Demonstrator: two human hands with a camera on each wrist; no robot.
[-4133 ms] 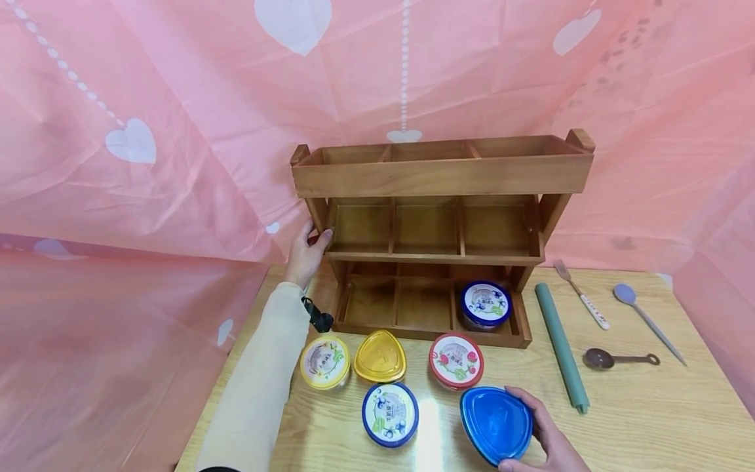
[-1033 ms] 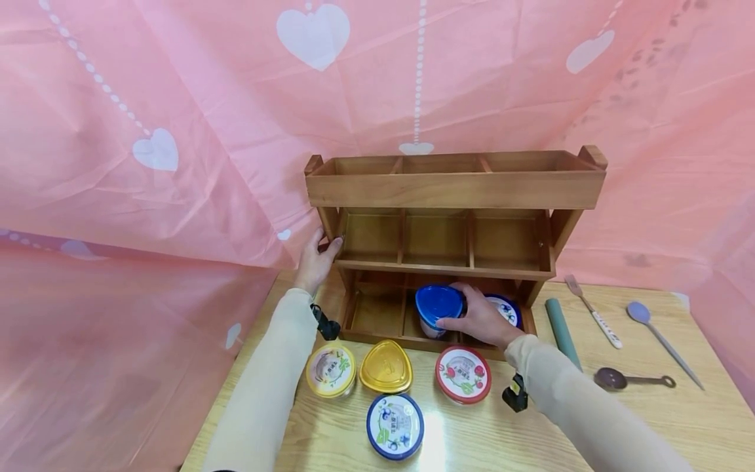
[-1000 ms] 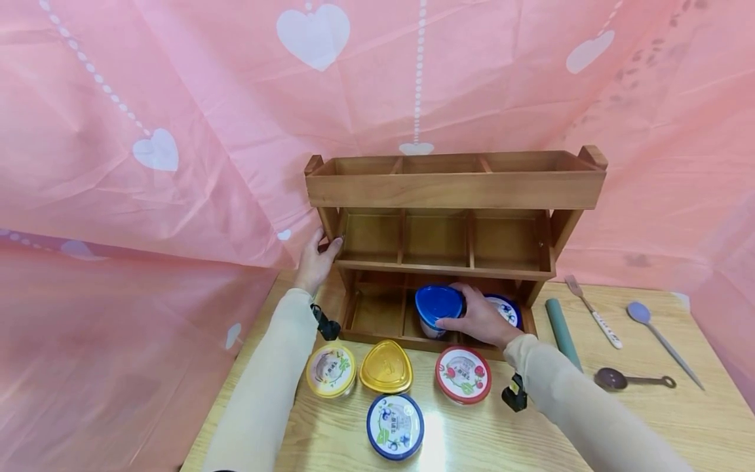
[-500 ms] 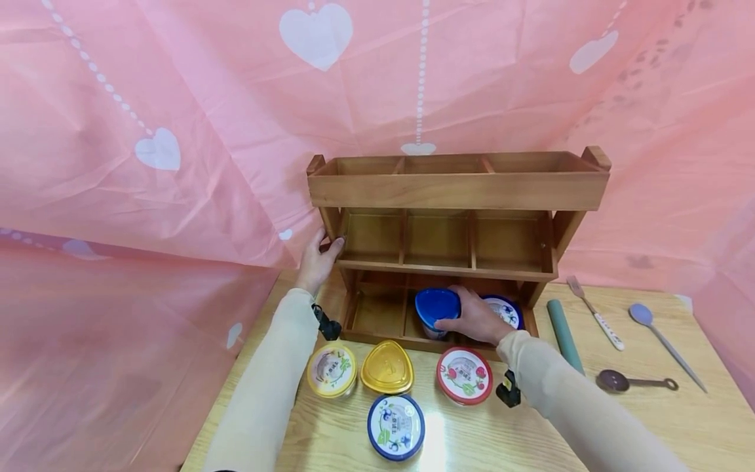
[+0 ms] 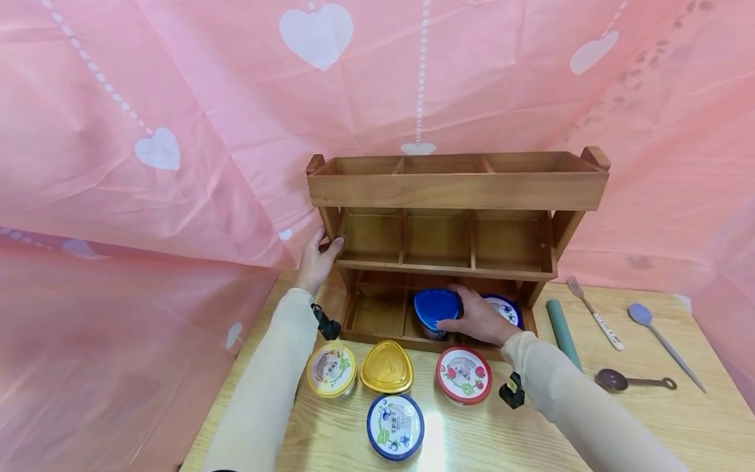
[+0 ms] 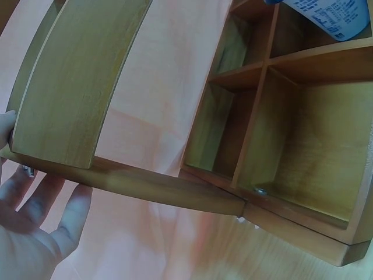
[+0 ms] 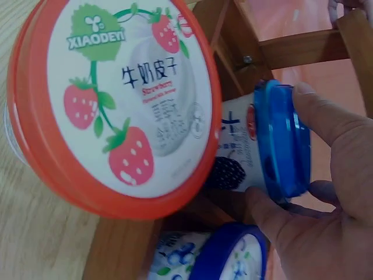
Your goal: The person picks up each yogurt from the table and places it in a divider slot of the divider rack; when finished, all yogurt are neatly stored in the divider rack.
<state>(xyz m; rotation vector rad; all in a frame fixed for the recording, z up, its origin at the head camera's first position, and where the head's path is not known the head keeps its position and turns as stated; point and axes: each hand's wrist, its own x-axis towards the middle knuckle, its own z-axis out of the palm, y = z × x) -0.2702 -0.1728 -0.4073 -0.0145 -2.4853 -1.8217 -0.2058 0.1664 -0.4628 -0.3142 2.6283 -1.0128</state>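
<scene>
My right hand (image 5: pixel 479 318) grips a tub with a rounded-triangular blue lid (image 5: pixel 435 307), fingers and thumb around its sides. The tub stands in or just over the bottom tier's middle compartment; its base contact is hidden. In the right wrist view, a blackberry picture shows on the tub's white side (image 7: pixel 236 157). My left hand (image 5: pixel 316 261) holds the left end of the wooden three-tier rack (image 5: pixel 457 191) at the middle tier. The left wrist view shows its fingers (image 6: pixel 76 210) curled under the side rail. A round blueberry tub (image 5: pixel 504 311) sits in the bottom right compartment, partly covered by my right hand.
Before the rack stand a yellow round tub (image 5: pixel 331 371), a yellow triangular tub (image 5: pixel 387 367), a blueberry tub (image 5: pixel 395 427) and a strawberry tub (image 5: pixel 464 375). To the right lie a green roll (image 5: pixel 563 334), a fork (image 5: pixel 596 314), a spoon (image 5: pixel 663 344) and a brown measuring spoon (image 5: pixel 613 379).
My right hand has carried the blue-lidded tub from the table's front right to the bottom middle compartment. Over the last second it has barely moved. The left hand keeps its hold on the rack.
</scene>
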